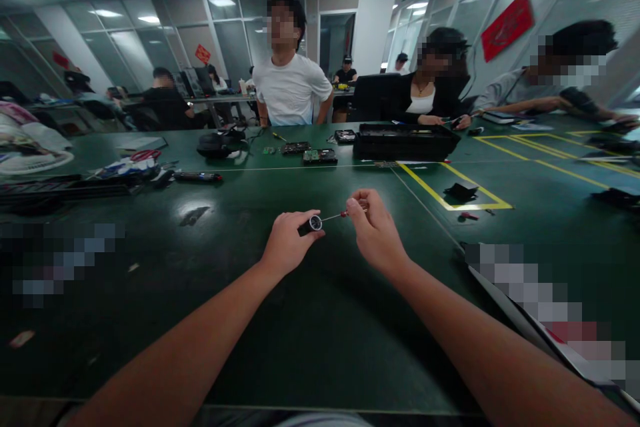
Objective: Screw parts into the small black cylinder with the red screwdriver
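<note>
My left hand (291, 240) is closed around a black cylindrical object (306, 228), whose round end with a pale ring faces to the right. What kind of object it is I cannot make out. Between the fingers of my right hand (374, 227) is a screwdriver (344, 214) with a reddish, partly clear handle. Its thin metal shaft points left, and the tip is at the ringed end of the cylinder. Whether the tip touches or enters it is too small to tell. Both hands are above the green table (310, 333).
Farther back lie circuit-board devices (320, 157) and a long black case (407, 142). At left are red-handled scissors (145, 155) and a black pen-like tool (197, 177). A black bracket-like part (461, 192) sits within yellow tape at right. Several people are around the room.
</note>
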A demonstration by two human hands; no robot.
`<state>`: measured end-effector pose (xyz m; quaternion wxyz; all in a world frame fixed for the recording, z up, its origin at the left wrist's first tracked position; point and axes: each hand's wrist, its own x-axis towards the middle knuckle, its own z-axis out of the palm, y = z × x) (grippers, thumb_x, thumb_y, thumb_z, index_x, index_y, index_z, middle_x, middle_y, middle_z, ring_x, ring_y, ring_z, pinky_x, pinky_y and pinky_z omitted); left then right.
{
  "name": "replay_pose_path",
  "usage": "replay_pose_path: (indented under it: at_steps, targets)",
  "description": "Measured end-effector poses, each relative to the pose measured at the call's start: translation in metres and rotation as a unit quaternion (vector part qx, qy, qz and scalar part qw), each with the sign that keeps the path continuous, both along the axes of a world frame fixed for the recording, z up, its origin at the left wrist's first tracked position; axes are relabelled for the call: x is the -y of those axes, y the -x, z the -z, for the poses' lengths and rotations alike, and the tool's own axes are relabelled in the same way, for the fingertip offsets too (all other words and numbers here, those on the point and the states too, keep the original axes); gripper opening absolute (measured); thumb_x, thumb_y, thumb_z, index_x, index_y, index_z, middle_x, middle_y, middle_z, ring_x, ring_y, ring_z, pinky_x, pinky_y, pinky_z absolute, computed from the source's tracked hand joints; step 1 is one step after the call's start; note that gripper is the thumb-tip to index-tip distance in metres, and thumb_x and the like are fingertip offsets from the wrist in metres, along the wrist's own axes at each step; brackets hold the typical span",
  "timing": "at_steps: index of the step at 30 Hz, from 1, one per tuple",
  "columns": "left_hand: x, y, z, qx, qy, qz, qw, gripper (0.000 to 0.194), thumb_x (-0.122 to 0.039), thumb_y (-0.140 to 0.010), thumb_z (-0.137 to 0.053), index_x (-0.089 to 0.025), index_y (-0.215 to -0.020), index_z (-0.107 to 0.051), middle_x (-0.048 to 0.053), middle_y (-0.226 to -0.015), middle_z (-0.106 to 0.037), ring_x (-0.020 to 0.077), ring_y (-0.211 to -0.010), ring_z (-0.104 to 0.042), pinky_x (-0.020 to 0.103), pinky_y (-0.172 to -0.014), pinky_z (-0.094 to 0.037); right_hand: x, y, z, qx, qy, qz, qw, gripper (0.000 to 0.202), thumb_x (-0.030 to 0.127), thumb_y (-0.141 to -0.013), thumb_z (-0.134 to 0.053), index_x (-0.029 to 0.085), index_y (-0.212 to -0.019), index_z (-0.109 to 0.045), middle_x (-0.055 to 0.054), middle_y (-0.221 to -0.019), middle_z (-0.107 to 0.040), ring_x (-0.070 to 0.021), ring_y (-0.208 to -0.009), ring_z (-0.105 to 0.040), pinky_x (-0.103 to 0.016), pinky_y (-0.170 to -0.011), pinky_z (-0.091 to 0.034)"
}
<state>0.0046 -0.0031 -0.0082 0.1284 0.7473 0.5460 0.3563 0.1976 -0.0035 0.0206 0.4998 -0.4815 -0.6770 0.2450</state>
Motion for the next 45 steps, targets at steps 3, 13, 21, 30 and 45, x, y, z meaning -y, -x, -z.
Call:
replay_pose_path:
  at_steps: [3,13,21,30,45]
  targets:
    - [0.0,0.0,0.0,-0.005,0.002,0.001,1.0,0.041,-0.023,-0.085,-0.078,-0.026,-0.125,-0.067,0.003,-0.116,-0.072,0.0241,-0.107,-0.063,0.044,-0.101,-0.044,0.002,0.0,-0.004,0.034,0.008,0.012,0.999,0.028,0.043,-0.101,-0.038,0.025,-0.091,-0.056,-0.001,-0.075,-0.063,-0.019,-0.067,-0.058,-0.032,-0.062,-0.038]
    - [0.001,0.002,0.0,-0.001,-0.014,0.012,1.0,0.041,-0.026,-0.088,-0.075,-0.028,-0.128,-0.065,0.004,-0.116,-0.071,0.0239,-0.108,-0.062,0.045,-0.103,-0.045,-0.01,0.0,0.008,-0.137,0.035,-0.001,0.99,0.022,0.045,-0.094,-0.052,0.023,-0.093,-0.058,-0.003,-0.081,-0.064,-0.019,-0.072,-0.059,-0.034,-0.068,-0.048]
    - [-0.003,0.006,-0.003,-0.018,-0.02,0.014,1.0,0.041,-0.027,-0.089,-0.074,-0.028,-0.128,-0.064,0.003,-0.121,-0.069,0.0237,-0.113,-0.061,0.048,-0.106,-0.041,-0.023,-0.004,0.015,-0.288,0.106,0.048,0.95,0.026,0.047,-0.094,-0.049,0.024,-0.082,-0.056,0.0,-0.067,-0.054,-0.0175,-0.061,-0.054,-0.035,-0.064,-0.053]
    - [0.0,0.003,-0.001,-0.021,-0.017,0.023,0.999,0.042,-0.029,-0.088,-0.075,-0.028,-0.129,-0.064,0.003,-0.116,-0.071,0.0241,-0.106,-0.061,0.047,-0.104,-0.042,-0.012,0.002,0.011,-0.173,0.045,0.043,0.983,0.025,0.045,-0.097,-0.049,0.023,-0.091,-0.059,0.0,-0.072,-0.061,-0.0161,-0.065,-0.056,-0.032,-0.063,-0.046]
    - [0.001,0.003,-0.001,-0.012,-0.008,0.012,1.0,0.041,-0.028,-0.088,-0.075,-0.028,-0.128,-0.065,0.003,-0.113,-0.071,0.0245,-0.104,-0.061,0.047,-0.104,-0.042,-0.003,-0.003,0.001,-0.012,-0.007,0.032,0.999,0.028,0.045,-0.098,-0.051,0.021,-0.093,-0.064,-0.001,-0.07,-0.063,-0.0172,-0.061,-0.056,-0.031,-0.058,-0.041]
